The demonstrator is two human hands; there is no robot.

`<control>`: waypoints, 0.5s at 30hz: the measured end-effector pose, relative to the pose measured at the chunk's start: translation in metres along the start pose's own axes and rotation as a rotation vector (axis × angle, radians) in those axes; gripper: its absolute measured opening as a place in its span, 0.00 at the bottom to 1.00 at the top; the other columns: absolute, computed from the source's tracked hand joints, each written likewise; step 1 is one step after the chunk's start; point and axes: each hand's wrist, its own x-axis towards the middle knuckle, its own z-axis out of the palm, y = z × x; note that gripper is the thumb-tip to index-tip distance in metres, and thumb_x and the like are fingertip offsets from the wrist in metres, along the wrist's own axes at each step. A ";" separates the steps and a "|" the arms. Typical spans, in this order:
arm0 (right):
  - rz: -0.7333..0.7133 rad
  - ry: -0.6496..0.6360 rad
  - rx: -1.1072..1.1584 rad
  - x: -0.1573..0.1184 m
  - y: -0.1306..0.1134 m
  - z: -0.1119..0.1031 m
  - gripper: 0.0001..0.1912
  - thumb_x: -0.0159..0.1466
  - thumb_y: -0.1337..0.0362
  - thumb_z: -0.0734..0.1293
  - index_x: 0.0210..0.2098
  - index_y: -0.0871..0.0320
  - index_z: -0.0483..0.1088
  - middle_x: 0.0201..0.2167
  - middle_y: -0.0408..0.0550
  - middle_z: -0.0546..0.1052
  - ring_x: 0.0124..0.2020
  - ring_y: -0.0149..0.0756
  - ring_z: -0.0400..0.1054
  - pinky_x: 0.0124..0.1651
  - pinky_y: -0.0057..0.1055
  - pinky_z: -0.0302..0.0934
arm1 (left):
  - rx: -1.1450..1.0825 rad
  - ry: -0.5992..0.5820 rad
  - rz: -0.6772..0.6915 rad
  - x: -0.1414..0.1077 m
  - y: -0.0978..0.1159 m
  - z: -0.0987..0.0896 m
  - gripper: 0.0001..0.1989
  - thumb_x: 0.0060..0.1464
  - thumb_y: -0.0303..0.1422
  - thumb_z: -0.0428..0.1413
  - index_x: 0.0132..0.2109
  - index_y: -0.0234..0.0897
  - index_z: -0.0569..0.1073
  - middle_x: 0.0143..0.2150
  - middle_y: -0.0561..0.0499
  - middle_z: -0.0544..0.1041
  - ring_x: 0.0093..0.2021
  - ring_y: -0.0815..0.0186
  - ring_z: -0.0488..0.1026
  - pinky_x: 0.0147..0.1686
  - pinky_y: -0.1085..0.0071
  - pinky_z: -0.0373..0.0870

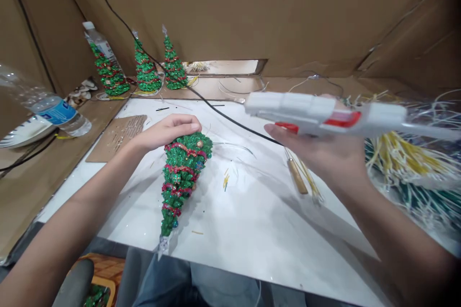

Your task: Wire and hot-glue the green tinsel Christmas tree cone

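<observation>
The tree lies on its side on the counter, left of the middle, base away from the person and silvery tip at the near edge. The left hand grasps it at the base, thumb along the rim and fingers curled out of sight; that grip probably keeps a tapering thing from rolling, and leaves the underside facing away. How hard it presses cannot be told.

The right hand is closed around the glue gun, raised above the counter, a finger at the red trigger. Whether the trigger is squeezed cannot be told. The nozzle points left, apart from the tree, likely so as not to smear it. A black cord slants down from the upper left toward this hand, perhaps slung high to stay off the counter.

Three upright trees stand along the back, seemingly set there to leave room in front. Wires are heaped at the right, near the gun hand, and a wooden-handled tool lies just beside them, presumably within easy reach.
</observation>
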 end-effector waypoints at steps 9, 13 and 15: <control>-0.412 -0.139 -0.327 -0.026 -0.014 -0.003 0.07 0.48 0.64 0.63 0.26 0.53 0.59 0.16 0.34 0.62 0.15 0.26 0.51 0.21 0.27 0.47 | -0.017 0.108 0.030 -0.005 -0.006 0.005 0.16 0.56 0.44 0.54 0.32 0.34 0.71 0.28 0.53 0.71 0.28 0.71 0.66 0.28 0.75 0.64; -0.503 -0.147 -0.409 -0.028 -0.014 0.001 0.09 0.58 0.56 0.60 0.27 0.53 0.59 0.16 0.36 0.63 0.15 0.26 0.53 0.21 0.25 0.47 | -0.062 0.101 0.031 -0.007 -0.004 0.007 0.17 0.56 0.45 0.54 0.32 0.33 0.71 0.28 0.52 0.73 0.27 0.71 0.67 0.26 0.76 0.64; -0.562 -0.184 -0.457 -0.027 -0.015 0.001 0.12 0.60 0.53 0.61 0.27 0.54 0.60 0.16 0.35 0.64 0.15 0.25 0.55 0.21 0.23 0.49 | -0.072 0.107 0.021 -0.007 -0.002 0.008 0.17 0.55 0.45 0.55 0.31 0.34 0.71 0.27 0.53 0.72 0.25 0.72 0.66 0.24 0.76 0.63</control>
